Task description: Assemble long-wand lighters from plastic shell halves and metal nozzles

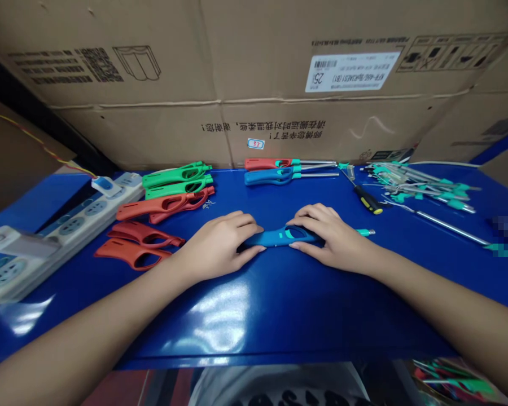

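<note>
A blue long-reach lighter (pixel 272 237) with a teal trigger lies level just at the tabletop, held at both ends. My left hand (pixel 224 245) pinches the butt of its handle between thumb and fingers. My right hand (pixel 325 237) is closed around the front part, near the trigger loop. Past my right wrist a teal piece with a metal tip (pixel 366 232) sticks out; whether it joins the lighter is hidden by the hand. Behind the hands, a red lighter (pixel 265 163) and another blue lighter (pixel 267 177) with metal tubes lie side by side.
Green handle shells (pixel 175 176) and red handle shells (pixel 131 252) lie on the left, beside a white power strip (pixel 74 225). Rightward are a black-and-yellow screwdriver (pixel 367 201), a pile of metal lighter tubes (pixel 423 183) and a single tube (pixel 451 227). Cardboard (pixel 152 129) walls the back.
</note>
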{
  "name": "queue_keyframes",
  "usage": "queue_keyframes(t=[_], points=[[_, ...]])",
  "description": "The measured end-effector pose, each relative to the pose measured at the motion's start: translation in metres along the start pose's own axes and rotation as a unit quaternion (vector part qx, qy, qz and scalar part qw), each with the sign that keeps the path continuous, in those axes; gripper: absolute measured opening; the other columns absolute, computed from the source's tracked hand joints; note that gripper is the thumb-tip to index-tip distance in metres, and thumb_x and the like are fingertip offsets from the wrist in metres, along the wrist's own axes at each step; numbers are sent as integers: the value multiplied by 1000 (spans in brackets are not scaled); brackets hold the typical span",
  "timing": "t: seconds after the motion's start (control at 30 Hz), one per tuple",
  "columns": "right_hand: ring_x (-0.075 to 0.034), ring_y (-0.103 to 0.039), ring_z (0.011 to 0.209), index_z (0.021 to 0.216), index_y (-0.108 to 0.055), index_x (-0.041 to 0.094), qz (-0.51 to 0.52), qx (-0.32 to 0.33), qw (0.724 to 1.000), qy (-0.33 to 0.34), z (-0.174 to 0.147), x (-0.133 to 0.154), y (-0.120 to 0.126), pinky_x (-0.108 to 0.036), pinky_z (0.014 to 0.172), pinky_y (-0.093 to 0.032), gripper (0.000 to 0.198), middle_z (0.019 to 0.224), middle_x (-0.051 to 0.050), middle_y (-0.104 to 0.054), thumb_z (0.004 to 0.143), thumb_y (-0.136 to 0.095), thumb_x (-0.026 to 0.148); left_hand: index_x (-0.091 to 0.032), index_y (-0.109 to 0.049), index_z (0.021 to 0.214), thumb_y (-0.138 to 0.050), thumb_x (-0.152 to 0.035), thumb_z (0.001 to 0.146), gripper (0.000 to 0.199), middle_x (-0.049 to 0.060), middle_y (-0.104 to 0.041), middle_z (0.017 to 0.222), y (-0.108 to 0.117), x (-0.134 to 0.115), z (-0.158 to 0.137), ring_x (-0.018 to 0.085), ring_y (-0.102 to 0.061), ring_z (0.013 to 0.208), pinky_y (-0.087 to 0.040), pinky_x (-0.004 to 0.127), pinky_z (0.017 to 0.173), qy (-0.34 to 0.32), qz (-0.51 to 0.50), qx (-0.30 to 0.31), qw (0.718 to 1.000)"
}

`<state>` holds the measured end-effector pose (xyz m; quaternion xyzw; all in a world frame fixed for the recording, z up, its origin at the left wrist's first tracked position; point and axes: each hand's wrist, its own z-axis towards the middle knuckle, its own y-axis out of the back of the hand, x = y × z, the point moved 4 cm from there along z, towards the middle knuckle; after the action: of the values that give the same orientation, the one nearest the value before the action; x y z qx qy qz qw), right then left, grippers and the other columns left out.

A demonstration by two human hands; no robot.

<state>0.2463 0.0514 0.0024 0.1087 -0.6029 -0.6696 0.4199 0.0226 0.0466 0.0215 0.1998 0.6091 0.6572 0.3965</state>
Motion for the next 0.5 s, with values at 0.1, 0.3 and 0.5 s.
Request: queue_keyframes(t=[0.1, 0.3, 0.5], points=[[-26, -55, 110, 125, -64, 21, -18, -7, 1000, 11, 0, 0, 2, -44, 96, -43, 35, 117, -11, -61, 95, -63, 40, -16, -66, 119, -58, -37, 98, 30, 8, -68, 106, 0, -2, 0, 24, -64, 98, -55, 37, 87, 0, 25, 7, 1000], [-27, -60, 104, 128, -65, 15, -117, 1, 990, 74, 0, 6, 6, -44, 90, -43, 37, 111, -13, -67, 95, -59, 32, -12, -66, 121, -58, -29, 96, 32, 12, -69, 109, -3, -11, 0, 28, -65, 101, -57, 43, 89, 16, 93, -5, 996], [-24, -64, 90, 111, -73, 15, -166, -37, 979, 117, -1, 5, 18, -42, 85, -41, 28, 98, -10, -73, 100, -55, 33, -12, -63, 127, -51, -33, 102, 35, 12, -69, 109, -7, -6, 0, 26, -65, 101, -57, 41, 89, 24, 58, -48, 997]])
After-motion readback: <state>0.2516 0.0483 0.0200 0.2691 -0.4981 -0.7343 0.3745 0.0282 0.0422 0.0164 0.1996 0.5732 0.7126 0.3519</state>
